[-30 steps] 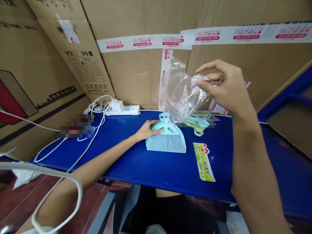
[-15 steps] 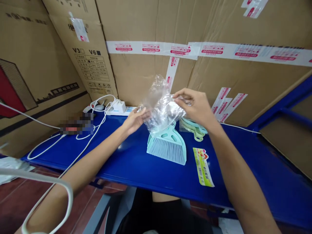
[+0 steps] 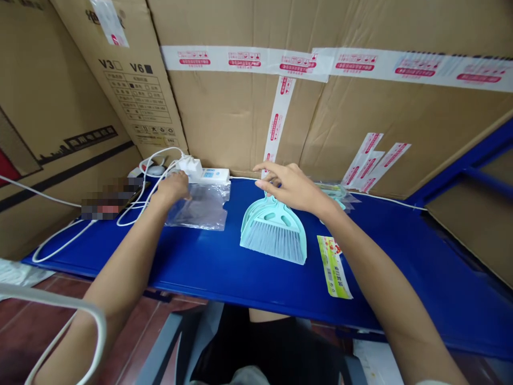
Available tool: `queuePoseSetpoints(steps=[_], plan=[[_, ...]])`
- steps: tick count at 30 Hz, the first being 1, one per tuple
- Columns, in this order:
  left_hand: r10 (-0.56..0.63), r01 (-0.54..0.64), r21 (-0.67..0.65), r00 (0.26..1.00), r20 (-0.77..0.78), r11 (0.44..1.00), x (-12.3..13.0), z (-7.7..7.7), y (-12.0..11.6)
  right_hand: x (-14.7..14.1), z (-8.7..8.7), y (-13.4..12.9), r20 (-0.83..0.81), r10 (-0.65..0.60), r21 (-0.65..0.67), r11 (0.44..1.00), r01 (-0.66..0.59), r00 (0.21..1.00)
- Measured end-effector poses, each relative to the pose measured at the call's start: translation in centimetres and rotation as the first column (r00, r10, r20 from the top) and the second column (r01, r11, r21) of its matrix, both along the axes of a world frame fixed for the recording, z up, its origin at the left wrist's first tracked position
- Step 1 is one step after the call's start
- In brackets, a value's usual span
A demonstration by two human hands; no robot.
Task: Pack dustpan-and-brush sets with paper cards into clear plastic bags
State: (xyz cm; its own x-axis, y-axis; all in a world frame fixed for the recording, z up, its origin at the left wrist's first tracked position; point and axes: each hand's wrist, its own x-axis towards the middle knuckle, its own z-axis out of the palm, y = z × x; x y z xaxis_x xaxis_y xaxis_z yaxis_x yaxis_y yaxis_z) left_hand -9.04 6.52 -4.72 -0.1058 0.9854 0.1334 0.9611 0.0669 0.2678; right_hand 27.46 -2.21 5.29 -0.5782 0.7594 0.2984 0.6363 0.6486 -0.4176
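Observation:
A clear plastic bag [image 3: 204, 208] lies flat on the blue table [image 3: 192, 267], left of the middle. My left hand [image 3: 173, 188] is at the bag's upper left edge, its fingers apart. A light teal dustpan with a grey-bristled brush [image 3: 274, 239] rests at the centre. Over the handle end of the set hovers my right hand [image 3: 286, 184], fingers apart and holding nothing. Behind my right wrist, more teal pieces in clear plastic [image 3: 339, 195] are partly hidden. A yellow-green printed card [image 3: 334, 267] lies to the right of the brush.
White cables and a power strip [image 3: 214, 175] run along the back left, beside a pixelated dark object [image 3: 114, 200]. Large cardboard boxes [image 3: 224, 117] wall the back and left. A white cable loops over my left forearm.
The clear bag has gone from between my hands above the dustpan to the table at left. My left hand has moved left; my right hand has moved slightly left and down. The view has shifted.

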Motion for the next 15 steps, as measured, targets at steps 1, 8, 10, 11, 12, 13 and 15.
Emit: queuePoseSetpoints(steps=[1,8,10,11,12,13,15], plan=[[0.048,-0.045,0.033,0.995,-0.091,0.998,1.2,0.1,-0.5,0.0,0.0,0.0,0.004,0.001,0.008,1.0,-0.001,1.0],[-0.125,0.132,0.023,0.976,-0.18,0.991,10.4,-0.8,-4.3,0.1,0.3,0.0,0.058,-0.03,0.084,0.996,0.025,0.998],[-0.121,0.12,-0.02,0.974,-0.193,0.993,10.7,-1.3,-4.3,0.3,0.4,0.0,0.092,-0.04,0.086,0.996,0.032,0.995],[-0.11,0.106,-0.031,0.973,-0.203,0.994,10.4,-1.5,-4.1,0.3,0.4,0.0,0.108,-0.04,0.083,0.996,0.031,0.993],[-0.102,0.095,-0.042,0.972,-0.212,0.995,10.0,-1.6,-3.8,0.4,0.5,0.0,0.121,-0.039,0.078,0.997,0.03,0.992],[-0.099,0.09,-0.054,0.97,-0.22,0.995,9.5,-1.7,-3.5,0.5,0.5,-0.1,0.132,-0.035,0.069,0.997,0.026,0.991],[-0.11,0.096,-0.072,0.967,-0.228,0.993,8.6,-1.8,-2.8,0.6,0.7,-0.3,0.154,-0.029,0.049,0.999,0.021,0.988]])
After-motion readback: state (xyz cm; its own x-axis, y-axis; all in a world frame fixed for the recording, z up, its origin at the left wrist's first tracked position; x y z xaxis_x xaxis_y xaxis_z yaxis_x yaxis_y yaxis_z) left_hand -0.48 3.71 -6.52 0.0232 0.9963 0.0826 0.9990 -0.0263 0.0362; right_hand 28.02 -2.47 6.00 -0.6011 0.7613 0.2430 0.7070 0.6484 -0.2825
